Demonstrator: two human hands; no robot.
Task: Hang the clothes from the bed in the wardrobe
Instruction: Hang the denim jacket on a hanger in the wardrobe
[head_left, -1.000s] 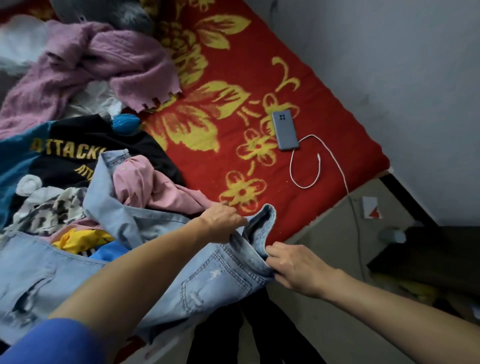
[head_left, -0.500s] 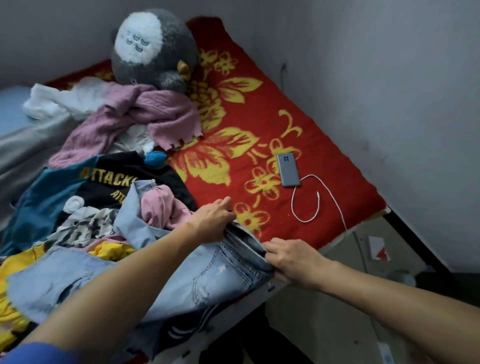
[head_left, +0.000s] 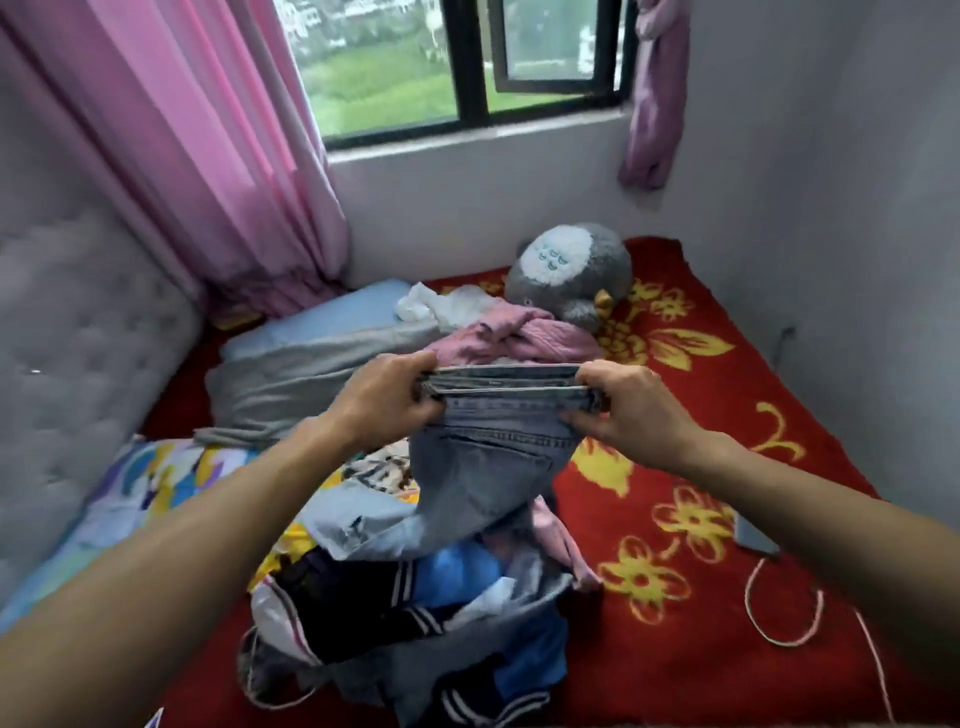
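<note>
between both hands' fingers: jeans waistband.

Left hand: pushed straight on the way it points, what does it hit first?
The left hand grips the jeans waistband, so denim first; past that its line runs toward the pink knitted sweater, then likely the grey plush toy. Depth is unclear.
</note>
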